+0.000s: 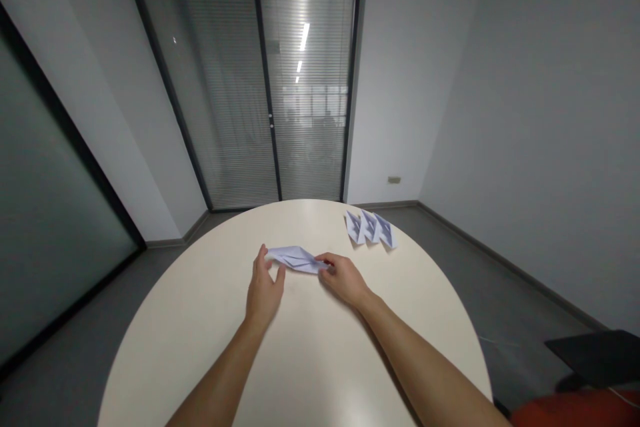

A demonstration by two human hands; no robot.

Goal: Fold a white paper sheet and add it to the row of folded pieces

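A folded white sheet of paper [296, 258], long and narrow with creases along it, lies crosswise between my hands above the round table [300, 360]. At its left end my left hand [264, 288] has its fingertips on the tip, with the thumb apart, near the lower edge. My right hand [345, 278] pinches the right end between thumb and fingers. Farther back on the right, three folded paper pieces [370, 227] sit in a row near the table's edge, alike in shape with pointed corners.
Beyond the table stands a dark-framed glass door [270, 120] with blinds. A frosted glass panel [55, 213] is on the left. At the lower right are a black flat object [597, 355] and something red [580, 410]. A small wall plate [394, 180] is low on the wall.
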